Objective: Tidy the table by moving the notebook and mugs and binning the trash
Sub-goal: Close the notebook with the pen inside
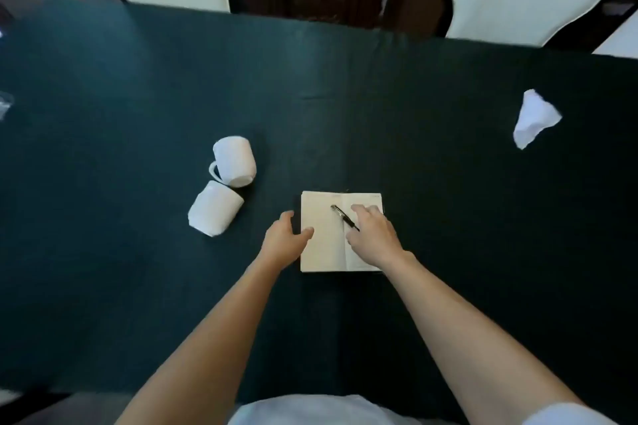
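Reaching in from both sides, the left hand point(283, 241) at the open notebook point(322, 235)'s left edge, the right hand point(374, 238), fingers spread and empty, nearer the pen point(344, 216) lying diagonally along the spine.

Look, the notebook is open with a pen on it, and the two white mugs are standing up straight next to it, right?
Not quite. In the head view both white mugs lie tipped on their sides, not standing, left of the notebook. The rest holds: the notebook is open with the pen on it.
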A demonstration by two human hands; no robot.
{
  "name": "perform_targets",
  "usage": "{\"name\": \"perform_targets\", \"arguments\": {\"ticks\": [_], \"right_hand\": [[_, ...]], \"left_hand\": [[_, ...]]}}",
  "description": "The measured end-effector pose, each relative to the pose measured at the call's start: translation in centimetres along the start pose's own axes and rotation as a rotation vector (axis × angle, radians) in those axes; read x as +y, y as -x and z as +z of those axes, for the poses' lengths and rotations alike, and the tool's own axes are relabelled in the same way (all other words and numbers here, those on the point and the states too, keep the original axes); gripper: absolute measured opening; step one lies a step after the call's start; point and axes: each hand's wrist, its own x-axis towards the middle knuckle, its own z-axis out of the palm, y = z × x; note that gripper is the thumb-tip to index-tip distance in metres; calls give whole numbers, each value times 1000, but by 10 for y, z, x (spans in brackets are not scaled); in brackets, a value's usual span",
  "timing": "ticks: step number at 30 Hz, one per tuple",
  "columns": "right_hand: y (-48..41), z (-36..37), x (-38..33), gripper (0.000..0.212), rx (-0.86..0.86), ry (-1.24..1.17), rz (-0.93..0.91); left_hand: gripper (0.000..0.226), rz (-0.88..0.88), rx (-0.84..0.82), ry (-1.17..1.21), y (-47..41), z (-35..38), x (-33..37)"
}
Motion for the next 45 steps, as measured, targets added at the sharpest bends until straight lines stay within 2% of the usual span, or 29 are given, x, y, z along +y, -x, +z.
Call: {"name": "perform_targets", "arguments": {"ticks": [5, 8, 11, 14, 18, 22, 27, 33, 37, 45], "right_hand": [[-5, 20, 21, 30, 53, -152, 4], [-10, 24, 26, 19, 127, -308, 56], [-10, 28, 25, 18, 141, -471, 157], [-7, 32, 23, 19, 114, -573, 179], [-1, 38, 20, 21, 125, -546, 159], [3, 39, 18, 26, 141, -531, 186], [3, 38, 11, 15, 157, -498, 203], [1, 39, 7, 20, 162, -548, 193], [-1, 40, 5, 21, 174, -478, 143], [0, 41, 11, 25, 220, -578, 225]], "left_hand": [[64, -136, 206, 178, 8, 36, -9], [71, -224, 295, 218, 8, 43, -9], [74, -285, 332, 245, 8, 48, -10], [62, -313, 347, 274, 6, 48, -11], [43, -280, 354, 339, 5, 45, -17], [41, -222, 356, 345, 9, 40, -19], [39, -175, 357, 349, 14, 34, -18], [29, -134, 356, 354, 14, 27, -16], [29, -136, 346, 352, 15, 26, -14], [36, -154, 339, 379, 11, 28, -21]]}}
